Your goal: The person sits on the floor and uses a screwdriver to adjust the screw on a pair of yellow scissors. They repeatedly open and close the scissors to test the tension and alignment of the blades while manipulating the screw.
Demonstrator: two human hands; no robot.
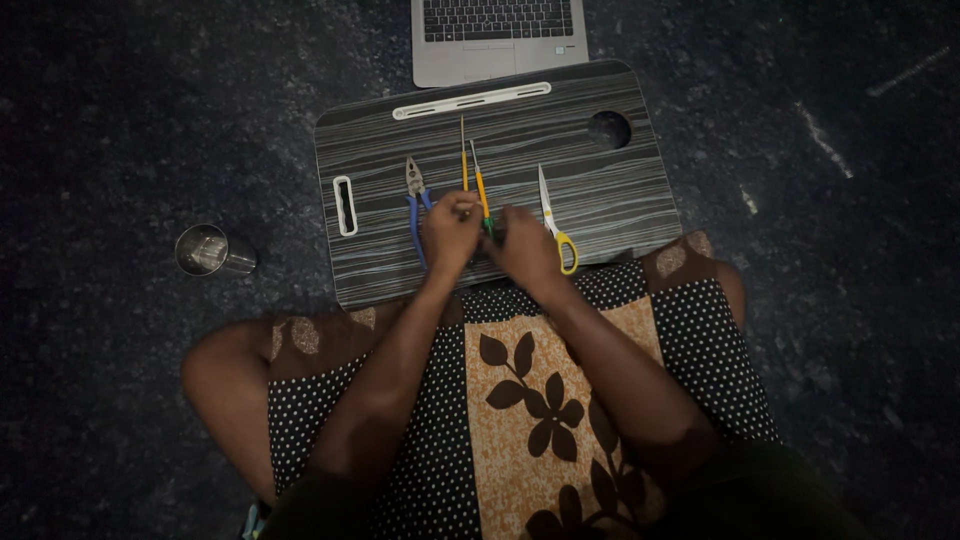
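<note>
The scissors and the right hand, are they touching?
Cannot tell. In the head view the right hand lies right beside the scissors, partly covering the yellow handles; no plain contact or gap shows.

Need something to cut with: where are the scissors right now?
In the head view, the yellow-handled scissors lie on the striped lap desk, just right of the right hand, blades pointing toward the laptop.

Hands [490,238] together over screwdriver [481,190]
</note>
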